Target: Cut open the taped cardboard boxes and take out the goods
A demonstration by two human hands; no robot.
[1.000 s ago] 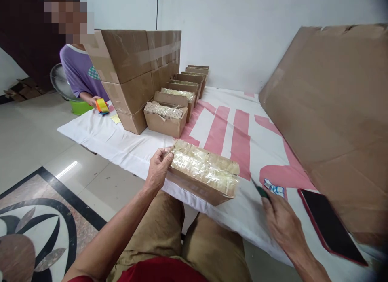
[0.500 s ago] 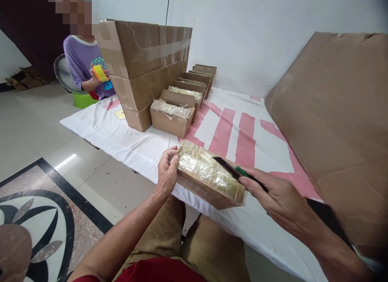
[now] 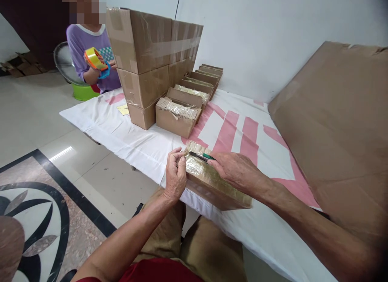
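A small cardboard box (image 3: 212,185), its top covered in clear tape, lies at the near edge of the white and pink cloth (image 3: 242,132). My left hand (image 3: 175,177) is closed on the box's left end. My right hand (image 3: 235,168) is closed on a green-handled knife (image 3: 200,156), whose dark blade lies across the box top near the left end.
Tall stacked cartons (image 3: 151,59) stand at the back left, with a row of small boxes (image 3: 188,96) beside them. A big flat cardboard sheet (image 3: 333,124) leans at right. Another person in a purple shirt (image 3: 87,43) holds a tape dispenser (image 3: 95,58).
My right hand picked the knife up from the cloth at right and carried it left onto the box top. The other person lifted the tape dispenser off the table.
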